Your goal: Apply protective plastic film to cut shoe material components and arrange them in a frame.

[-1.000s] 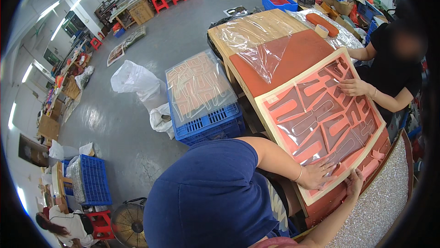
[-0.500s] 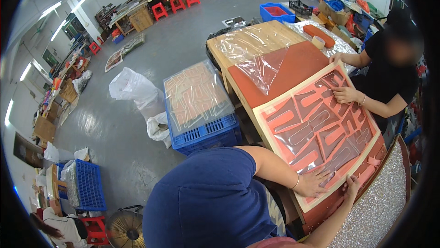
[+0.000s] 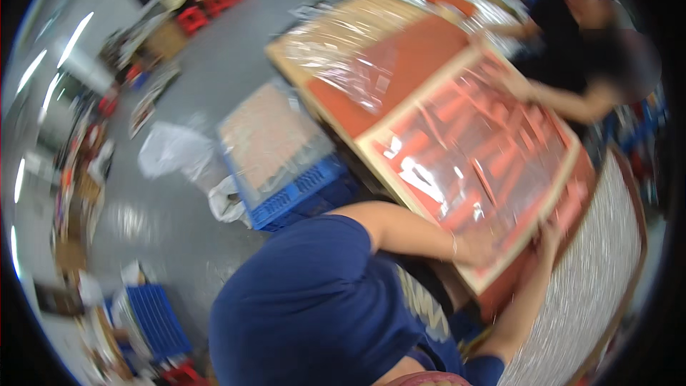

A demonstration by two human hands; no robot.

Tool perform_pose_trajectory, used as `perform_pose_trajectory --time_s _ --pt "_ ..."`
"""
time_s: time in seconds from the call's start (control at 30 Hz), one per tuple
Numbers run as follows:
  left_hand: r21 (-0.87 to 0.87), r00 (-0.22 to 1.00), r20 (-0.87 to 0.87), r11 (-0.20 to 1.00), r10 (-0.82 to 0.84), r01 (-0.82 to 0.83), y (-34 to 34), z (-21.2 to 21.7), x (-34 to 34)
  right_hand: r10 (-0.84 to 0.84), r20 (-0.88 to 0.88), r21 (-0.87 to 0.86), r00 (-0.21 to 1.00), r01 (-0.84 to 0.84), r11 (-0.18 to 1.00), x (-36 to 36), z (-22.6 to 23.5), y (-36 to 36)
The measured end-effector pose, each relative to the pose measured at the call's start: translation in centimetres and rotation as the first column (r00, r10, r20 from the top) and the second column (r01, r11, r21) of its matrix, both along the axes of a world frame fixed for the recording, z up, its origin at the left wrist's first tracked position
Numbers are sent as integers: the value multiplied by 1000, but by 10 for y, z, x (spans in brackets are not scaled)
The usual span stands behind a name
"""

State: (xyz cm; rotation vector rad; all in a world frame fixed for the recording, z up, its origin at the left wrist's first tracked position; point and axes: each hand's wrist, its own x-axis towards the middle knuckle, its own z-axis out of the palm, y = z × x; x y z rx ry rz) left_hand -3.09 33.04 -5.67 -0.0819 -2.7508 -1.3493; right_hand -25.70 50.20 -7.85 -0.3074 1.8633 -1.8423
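Near, the left grip (image 3: 479,246) appears laid flat and spread upon the clear film (image 3: 427,184) at the near corner of the wood-rimmed frame (image 3: 391,176), where light, even pressure should suit; the right grip (image 3: 549,236) meets the rim and would best support it squarely, though blur conceals whether it pinches. Beyond, the frame lies over the bench (image 3: 282,52); glare and smear obscure its coral pieces (image 3: 457,118) and a co-worker's hand (image 3: 519,87) farther off.
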Motion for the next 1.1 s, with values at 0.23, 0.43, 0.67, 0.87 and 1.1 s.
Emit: perform_pose_trajectory --time_s 0.23,0.43,0.67,0.87,1.1 --pt "-557 942 -160 815 -295 160 -14 -4 -5 -204 -94 242 974 221 945 10 12 -19" --pt "-547 938 -176 822 -299 159 -19 -1 -5 -261 -41 208 964 264 942 22 32 -31" --pt "-548 943 -149 819 -299 173 -18 1 -4 -261 -184 366 948 312 877 28 34 -41" --pt "-550 941 -161 819 -298 166 -18 0 -4 33 -534 684 845 408 605 32 38 -49" --pt "-538 947 -164 830 -276 149 -17 1 -3 503 -815 522 288 742 421 10 19 -65"
